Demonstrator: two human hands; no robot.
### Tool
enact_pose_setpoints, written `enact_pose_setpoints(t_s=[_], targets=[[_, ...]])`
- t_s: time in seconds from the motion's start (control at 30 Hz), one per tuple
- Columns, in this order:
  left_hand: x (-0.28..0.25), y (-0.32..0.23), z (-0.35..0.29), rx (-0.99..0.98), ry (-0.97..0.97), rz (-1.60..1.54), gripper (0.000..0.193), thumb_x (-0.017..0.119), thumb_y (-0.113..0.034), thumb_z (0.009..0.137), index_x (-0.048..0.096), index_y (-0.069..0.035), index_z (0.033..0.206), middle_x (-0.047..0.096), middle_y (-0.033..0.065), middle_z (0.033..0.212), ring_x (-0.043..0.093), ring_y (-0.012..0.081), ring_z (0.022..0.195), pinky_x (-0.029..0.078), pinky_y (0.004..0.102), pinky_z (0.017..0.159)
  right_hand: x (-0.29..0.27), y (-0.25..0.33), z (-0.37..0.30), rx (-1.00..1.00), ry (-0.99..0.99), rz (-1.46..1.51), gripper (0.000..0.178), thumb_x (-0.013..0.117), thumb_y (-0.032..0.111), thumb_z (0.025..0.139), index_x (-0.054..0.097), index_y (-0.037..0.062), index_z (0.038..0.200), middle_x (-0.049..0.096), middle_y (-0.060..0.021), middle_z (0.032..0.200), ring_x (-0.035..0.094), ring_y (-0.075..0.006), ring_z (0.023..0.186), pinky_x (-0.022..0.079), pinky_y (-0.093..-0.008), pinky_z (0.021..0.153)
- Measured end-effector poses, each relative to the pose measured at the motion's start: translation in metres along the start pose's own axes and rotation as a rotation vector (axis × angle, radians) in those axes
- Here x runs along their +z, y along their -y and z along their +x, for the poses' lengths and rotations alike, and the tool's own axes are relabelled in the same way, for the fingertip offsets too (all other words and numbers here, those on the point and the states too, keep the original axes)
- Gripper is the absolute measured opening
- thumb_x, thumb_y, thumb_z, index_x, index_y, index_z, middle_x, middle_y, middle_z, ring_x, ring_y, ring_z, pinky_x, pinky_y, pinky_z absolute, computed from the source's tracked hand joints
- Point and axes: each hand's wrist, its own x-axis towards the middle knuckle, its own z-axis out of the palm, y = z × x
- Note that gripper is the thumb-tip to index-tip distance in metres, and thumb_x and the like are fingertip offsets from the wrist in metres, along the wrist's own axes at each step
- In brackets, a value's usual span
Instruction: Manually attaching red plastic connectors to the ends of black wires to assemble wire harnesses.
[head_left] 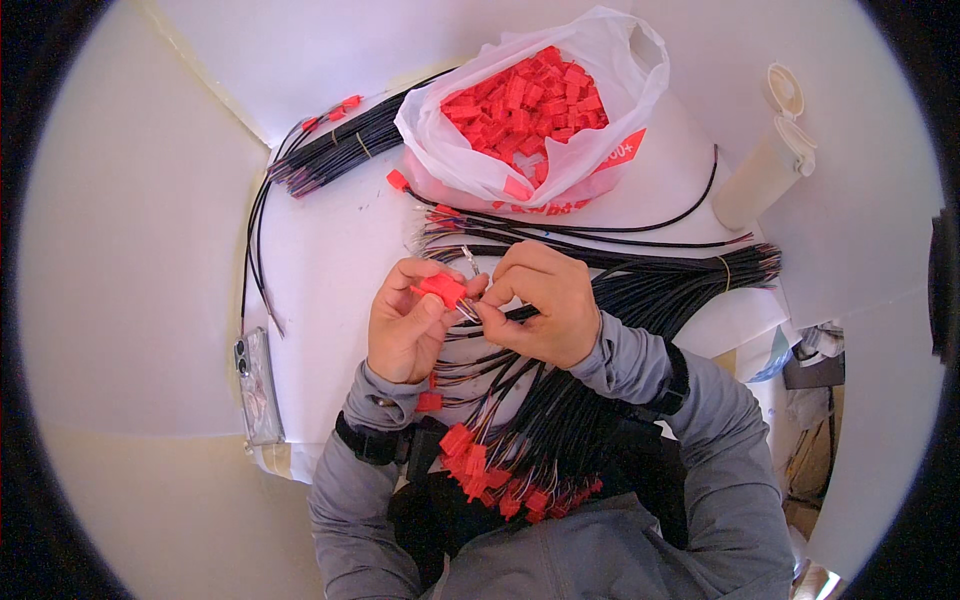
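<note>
Between the thumb and fingers of my left hand is a red plastic connector housing. Close beside it, my right hand pinches thin wires that meet the housing's right side; how deep they sit in it is hidden. A loose wire end with a bare metal tip sticks up just above. Below my hands a thick bundle of black cables runs from the table towards my lap. Many of its near ends carry red connector housings.
A white plastic bag full of red housings stands at the back. Another black cable bundle lies left of it. A cream bottle with its lid raised is at the right, a phone at the left edge.
</note>
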Motion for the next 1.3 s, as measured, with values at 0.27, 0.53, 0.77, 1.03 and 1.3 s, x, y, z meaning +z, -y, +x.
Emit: enact_pose_setpoints(t_s=[0.27,0.53,0.77,1.03,1.3], targets=[[0.008,0.000,0.000,0.047,-0.028,0.013,0.031,0.059,-0.014,0.081,0.045,-0.001,0.106,0.051,0.0116,0.101,0.054,0.0246,0.098,0.038,0.0441,0.095,0.002,-0.005,-0.003,-0.026,-0.009,0.066,0.017,0.066,-0.002,0.055,0.054,0.0039,0.065,0.052,-0.0070,0.067,0.051,-0.0195,0.055,0.040,-0.0269,0.048],[-0.005,0.004,-0.001,0.069,-0.008,-0.009,0.027,0.057,-0.005,0.080,0.046,0.000,0.104,0.056,0.0143,0.099,0.055,0.0297,0.098,0.041,0.0428,0.090,0.005,-0.003,-0.007,0.263,0.086,0.230,0.009,0.064,0.000,0.064,0.055,0.0017,0.064,0.052,-0.0037,0.066,0.045,-0.0091,0.052,0.034,-0.0215,0.046],[-0.005,0.004,0.002,0.098,-0.067,0.056,0.023,0.056,-0.001,0.079,0.047,-0.001,0.100,0.058,0.0142,0.096,0.057,0.0262,0.093,0.042,0.0413,0.088,0.006,-0.003,-0.005,0.459,0.096,0.288,0.008,0.064,0.007,0.069,0.058,0.0021,0.067,0.053,-0.0044,0.061,0.046,-0.0087,0.050,0.036,-0.0226,0.045],[-0.005,0.004,0.002,0.091,-0.067,0.007,0.024,0.057,-0.001,0.079,0.048,-0.001,0.101,0.058,0.0141,0.097,0.058,0.0275,0.092,0.043,0.0417,0.087,0.002,-0.005,-0.005,0.384,0.122,0.251,0.007,0.062,0.001,0.066,0.055,0.0015,0.065,0.050,-0.0018,0.063,0.043,-0.0073,0.053,0.035,-0.0213,0.048],[-0.007,0.005,0.002,0.088,-0.031,0.035,0.025,0.057,-0.001,0.079,0.049,0.000,0.103,0.057,0.0143,0.099,0.056,0.0289,0.097,0.042,0.0417,0.089,0.005,-0.003,-0.006,0.339,0.107,0.217,0.009,0.064,0.004,0.064,0.055,0.0033,0.065,0.050,-0.0042,0.062,0.046,-0.0116,0.051,0.036,-0.0238,0.046]])
